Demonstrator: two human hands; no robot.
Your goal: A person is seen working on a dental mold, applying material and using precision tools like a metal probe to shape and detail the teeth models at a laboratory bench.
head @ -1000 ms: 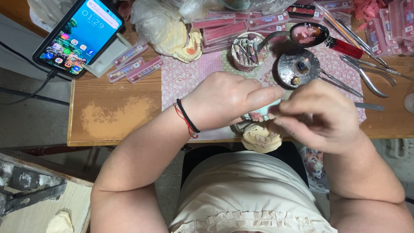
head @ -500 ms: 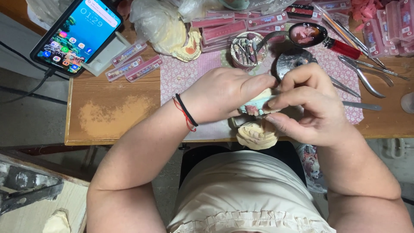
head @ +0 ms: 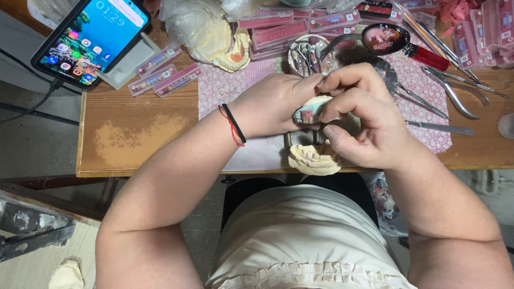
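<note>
My left hand [head: 276, 101] and my right hand [head: 361, 115] meet over the front of a wooden table [head: 134, 134]. Together they grip a small cream plaster dental cast with pink wax on it [head: 310, 109]. Fingers of both hands close around it and hide most of it. A red and black band circles my left wrist. Just below the hands, at the table's front edge, lies a second cream plaster jaw model [head: 313, 159] on a metal frame.
A phone [head: 91, 37] with a lit screen leans at the far left, cable attached. Pink tooth-strip boxes [head: 166, 72], a plastic bag with plaster casts [head: 203, 29], a cup of instruments [head: 308, 53], a dark bowl [head: 384, 37], a red lighter [head: 425, 56] and metal hand tools [head: 452, 93] lie at the back.
Both hands have drawn together and risen slightly over the mat, closing tighter on the small cast. The view has shifted a little.
</note>
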